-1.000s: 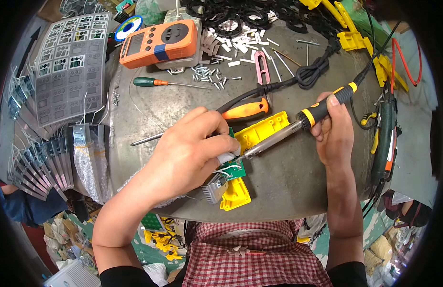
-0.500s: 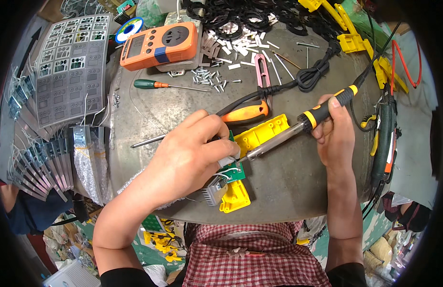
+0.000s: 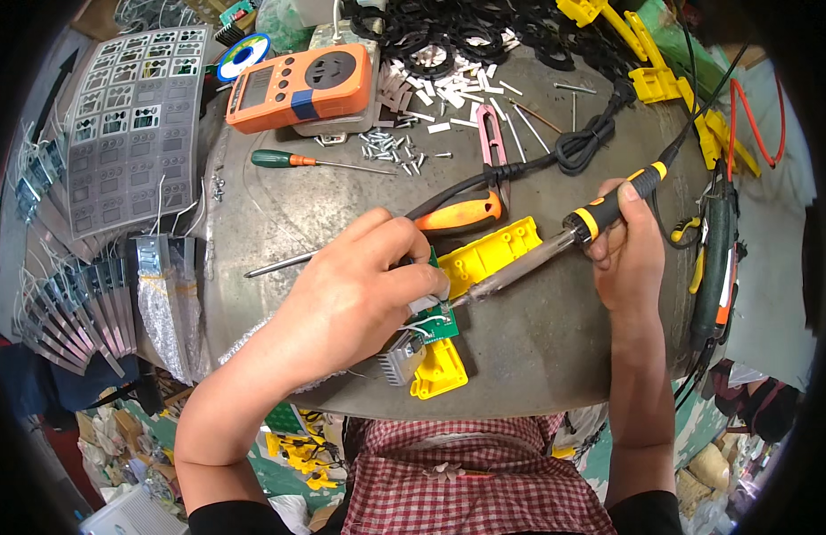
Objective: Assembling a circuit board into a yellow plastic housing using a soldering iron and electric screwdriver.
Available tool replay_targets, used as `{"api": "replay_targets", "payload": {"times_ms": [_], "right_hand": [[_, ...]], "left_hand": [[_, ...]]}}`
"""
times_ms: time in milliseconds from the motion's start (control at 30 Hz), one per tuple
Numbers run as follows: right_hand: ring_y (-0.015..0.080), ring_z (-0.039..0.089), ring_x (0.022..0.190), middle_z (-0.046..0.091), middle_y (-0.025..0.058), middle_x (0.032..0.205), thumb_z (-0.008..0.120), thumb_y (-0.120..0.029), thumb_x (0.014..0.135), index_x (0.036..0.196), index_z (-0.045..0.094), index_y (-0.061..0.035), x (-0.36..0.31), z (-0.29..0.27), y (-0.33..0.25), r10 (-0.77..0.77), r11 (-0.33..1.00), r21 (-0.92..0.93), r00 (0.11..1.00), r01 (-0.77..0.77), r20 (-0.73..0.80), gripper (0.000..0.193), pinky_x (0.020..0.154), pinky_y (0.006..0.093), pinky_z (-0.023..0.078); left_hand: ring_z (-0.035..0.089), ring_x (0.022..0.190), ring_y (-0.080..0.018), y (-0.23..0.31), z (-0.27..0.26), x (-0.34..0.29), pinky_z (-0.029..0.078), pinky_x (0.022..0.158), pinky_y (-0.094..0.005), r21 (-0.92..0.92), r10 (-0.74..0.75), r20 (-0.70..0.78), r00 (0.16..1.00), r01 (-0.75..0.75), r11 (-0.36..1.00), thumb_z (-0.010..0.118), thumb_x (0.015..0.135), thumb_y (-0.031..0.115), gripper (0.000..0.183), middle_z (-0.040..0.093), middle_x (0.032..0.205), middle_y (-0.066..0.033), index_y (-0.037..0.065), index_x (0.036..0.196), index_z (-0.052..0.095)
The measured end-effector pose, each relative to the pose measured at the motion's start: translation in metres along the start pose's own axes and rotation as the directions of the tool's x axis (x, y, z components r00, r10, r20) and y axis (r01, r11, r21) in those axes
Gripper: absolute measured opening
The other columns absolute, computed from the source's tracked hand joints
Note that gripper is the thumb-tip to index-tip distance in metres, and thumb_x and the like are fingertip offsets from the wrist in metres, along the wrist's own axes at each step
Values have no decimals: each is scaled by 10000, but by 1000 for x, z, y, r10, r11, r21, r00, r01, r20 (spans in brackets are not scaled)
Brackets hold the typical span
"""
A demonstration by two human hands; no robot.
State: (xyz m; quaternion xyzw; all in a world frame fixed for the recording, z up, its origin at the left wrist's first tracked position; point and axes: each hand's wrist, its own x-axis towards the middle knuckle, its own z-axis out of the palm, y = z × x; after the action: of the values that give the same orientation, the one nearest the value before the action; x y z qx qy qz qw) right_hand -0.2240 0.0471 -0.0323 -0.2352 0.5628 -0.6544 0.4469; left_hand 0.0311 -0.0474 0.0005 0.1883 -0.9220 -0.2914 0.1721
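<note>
Green circuit board [image 3: 443, 328] under the soldering iron [image 3: 527, 266], near the middle of the bench [image 3: 538, 366].

Located between yellow casing parts [image 3: 498, 253], far and near, with the finned grey heat sink [image 3: 400, 366] close at the near left. Right hand [image 3: 629, 259] clamped around the iron's handle [image 3: 609, 210], shaft slanting left and near; left hand [image 3: 355, 281] closed on the board's left side, exact fingertip placement hidden. Contact of tip with board: cannot tell, shaft blurred. To work well, steady the board before applying heat and brace the right hand against shaking. Bring the tip to pad and lead together, dwell briefly, then withdraw cleanly. Guard the left hand from the hot shaft, and avoid touching the white wires [image 3: 417, 328] or yellow plastic, both likely to scorch.
</note>
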Motion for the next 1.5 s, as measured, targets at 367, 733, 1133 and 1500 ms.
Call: {"api": "replay_targets", "payload": {"times_ms": [367,733,1133,1500], "right_hand": [[66,426,490,510,25,678,458,-294,966,954,508,-33,-2,3,-3,41,997,-67,999,-42,-20,266,424,209,295],[70,441,494,515,31,680,450,-283,979,970,504,-24,0,-2,5,9,998,-56,999,-7,44,265,422,213,305],[66,443,497,536,35,715,463,-299,971,958,504,-34,0,0,7,26,1000,-17,1000,-26,17,269,423,206,298],[84,466,567,547,44,718,435,-291,990,1010,515,-16,36,-17,-45,-306,950,42,948,310,-83,287,482,225,317]], "left_hand": [[530,814,-274,-3,2,-3,460,680,-373,-1,24,-25,999,-24,1000,647,502,-89,412,522,863,-61,102,868,658],[527,802,-271,-2,2,-2,460,669,-370,15,33,-23,999,-33,999,672,484,-74,438,520,869,-58,119,877,661],[522,810,-263,0,2,-3,462,674,-359,18,1,-6,1000,-1,1000,660,504,-85,424,520,872,-56,113,879,661],[517,812,-263,-2,-2,-1,475,700,-343,41,74,-15,997,-74,996,659,618,24,215,503,845,-73,96,817,623]]}}
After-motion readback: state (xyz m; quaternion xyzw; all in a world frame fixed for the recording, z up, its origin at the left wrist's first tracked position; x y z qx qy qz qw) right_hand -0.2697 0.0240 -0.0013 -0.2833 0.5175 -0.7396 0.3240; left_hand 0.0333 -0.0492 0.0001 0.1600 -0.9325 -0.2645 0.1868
